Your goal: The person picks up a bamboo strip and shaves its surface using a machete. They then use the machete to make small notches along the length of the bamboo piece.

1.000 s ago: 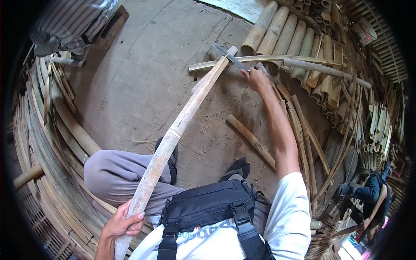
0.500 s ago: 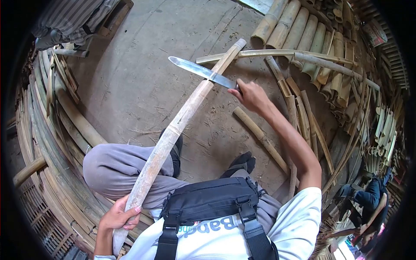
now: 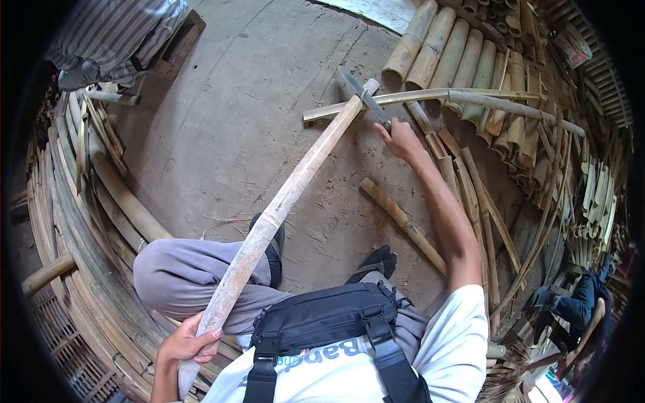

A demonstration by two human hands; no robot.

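A long split bamboo pole (image 3: 271, 218) slants from my lap up to the far floor, lying across my bent leg. My left hand (image 3: 189, 340) is closed around its near end. In my right hand (image 3: 402, 140) is the handle of a machete (image 3: 363, 95), its long blade pointing up and left. The blade crosses the pole near its far tip and looks to be against it. Under that far end lies a thin bamboo strip (image 3: 324, 113), set crosswise.
Long bamboo strips (image 3: 87, 269) are stacked at my left. Thick cut bamboo tubes (image 3: 435, 50) lie at the far right, with loose split pieces (image 3: 480, 195) nearer. One bamboo length (image 3: 402, 223) rests by my right arm. People sit at upper left (image 3: 114, 40) and lower right (image 3: 579, 302).
My right hand has pushed the machete up and away along the pole, from its upper part to near the far tip. The blade now points more steeply. My left hand keeps its hold.
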